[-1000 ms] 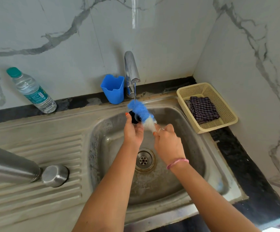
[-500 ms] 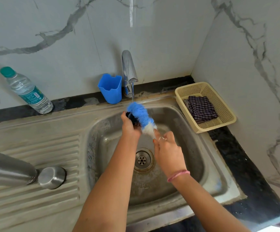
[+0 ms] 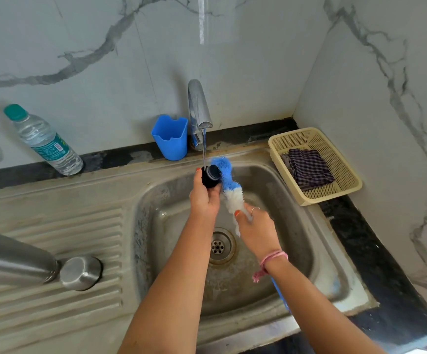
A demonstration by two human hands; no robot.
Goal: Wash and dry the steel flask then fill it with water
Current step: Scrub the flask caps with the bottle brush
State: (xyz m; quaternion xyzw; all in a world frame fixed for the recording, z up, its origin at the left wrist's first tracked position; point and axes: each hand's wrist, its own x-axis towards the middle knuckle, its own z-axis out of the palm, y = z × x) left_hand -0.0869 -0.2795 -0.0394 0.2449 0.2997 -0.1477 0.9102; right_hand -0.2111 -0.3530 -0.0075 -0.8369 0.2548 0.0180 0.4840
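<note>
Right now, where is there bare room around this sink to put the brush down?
The ribbed drainboard is bare between the plastic bottle and the steel flask with its steel cap. The black counter strip in front of the basket is also free. Behind the basin it is crowded: blue cup beside the tap.

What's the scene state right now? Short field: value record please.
left hand: grips black flask cap under the running water
right hand: holds blue-and-white bottle brush, bristles against the cap
tap: on, thin stream
steel flask: lying on its side on the drainboard, left of the sink
steel cup lid: at the flask's mouth
basket: right of the sink, checked cloth inside
behind the sink: water bottle, blue holder
</note>
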